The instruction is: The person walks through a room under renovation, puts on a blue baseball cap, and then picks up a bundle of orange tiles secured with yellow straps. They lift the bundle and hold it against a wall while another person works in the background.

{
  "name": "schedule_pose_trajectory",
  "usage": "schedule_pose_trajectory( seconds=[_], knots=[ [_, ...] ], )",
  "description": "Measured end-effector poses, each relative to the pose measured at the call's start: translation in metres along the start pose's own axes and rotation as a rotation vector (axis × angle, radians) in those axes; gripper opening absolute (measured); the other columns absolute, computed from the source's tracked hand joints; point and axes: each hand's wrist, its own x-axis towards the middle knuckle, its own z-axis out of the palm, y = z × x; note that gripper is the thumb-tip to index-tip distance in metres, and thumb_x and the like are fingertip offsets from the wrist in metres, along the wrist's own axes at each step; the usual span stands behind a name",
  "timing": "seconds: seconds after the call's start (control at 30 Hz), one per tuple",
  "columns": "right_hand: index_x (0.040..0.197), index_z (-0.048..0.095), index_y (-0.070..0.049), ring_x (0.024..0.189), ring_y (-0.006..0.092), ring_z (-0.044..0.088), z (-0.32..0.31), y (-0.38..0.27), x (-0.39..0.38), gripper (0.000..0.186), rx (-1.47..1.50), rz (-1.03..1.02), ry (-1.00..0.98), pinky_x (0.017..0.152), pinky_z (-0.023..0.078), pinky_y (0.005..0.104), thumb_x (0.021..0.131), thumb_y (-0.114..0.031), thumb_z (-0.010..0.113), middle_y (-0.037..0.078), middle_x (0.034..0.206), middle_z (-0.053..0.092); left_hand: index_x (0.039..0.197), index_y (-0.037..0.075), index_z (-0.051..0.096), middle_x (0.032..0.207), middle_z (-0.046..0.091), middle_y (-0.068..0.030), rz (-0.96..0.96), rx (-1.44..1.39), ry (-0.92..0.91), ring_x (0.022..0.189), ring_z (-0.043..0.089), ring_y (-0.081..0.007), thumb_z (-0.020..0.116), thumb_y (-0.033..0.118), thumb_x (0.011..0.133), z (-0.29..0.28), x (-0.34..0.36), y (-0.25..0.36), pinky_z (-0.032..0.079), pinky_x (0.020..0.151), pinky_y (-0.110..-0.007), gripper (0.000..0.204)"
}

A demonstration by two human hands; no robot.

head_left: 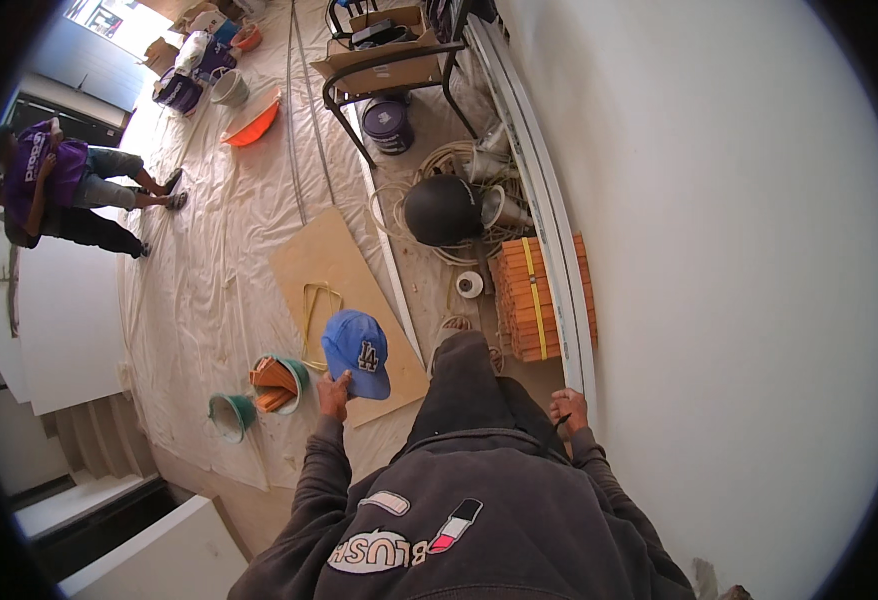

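A blue baseball cap (355, 352) with an emblem on its front hangs from my left hand (335, 394), whose fingers are closed on its edge. Below the cap lies a brown board (304, 262) with a loop of yellow strap (311, 318) on it. My right hand (569, 408) is closed beside the near end of long white profiles (549, 200) leaning along the wall. A thin dark piece sticks out at its fingers; I cannot make out what it is.
An orange tile stack (526, 300), a black helmet (443, 211) and a chair (384, 70) with a carton stand along the right. Two green buckets (231, 416), one holding orange tiles, sit at left. Two people (79, 185) stand far left. Plastic sheeting (199, 270) covers the floor.
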Motion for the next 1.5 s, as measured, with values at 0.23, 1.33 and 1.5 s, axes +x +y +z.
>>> schedule_pose_trajectory(
  seconds=[0.23,1.33,1.5],
  knots=[
    [0.091,0.064,0.003,0.059,0.017,0.06,-0.006,0.032,0.002,0.022,-0.062,-0.05,0.034,0.054,0.05,0.0304,0.074,-0.007,0.055,0.011,0.071,0.065,0.102,-0.001,0.06,0.085,0.061,-0.005,0.166,-0.072,-0.086,0.072,0.061,-0.0166,0.062,0.023,0.088,0.031,0.018,0.063,0.054,0.063,-0.033,0.028],
    [0.093,0.069,0.0,0.077,0.0224,0.065,0.138,0.047,-0.118,0.034,-0.115,0.302,0.143,0.071,0.051,0.0335,0.084,-0.027,0.051,0.013,0.084,0.069,0.119,-0.001,0.052,0.111,0.059,-0.0119,0.049,-0.115,-0.681,0.097,0.061,-0.0238,0.053,0.028,0.094,0.354,0.335,0.225,0.053,0.083,-0.036,0.038],
    [0.091,0.07,-0.007,0.079,0.0246,0.067,0.151,0.07,-0.129,0.025,-0.264,0.418,0.197,0.073,0.052,0.0335,0.081,-0.026,0.058,0.012,0.084,0.07,0.119,-0.005,0.048,0.108,0.058,-0.0171,-0.047,-0.073,-0.576,0.091,0.062,-0.0283,0.057,0.023,0.09,0.391,0.369,0.202,0.056,0.075,-0.041,0.041]
  ],
)
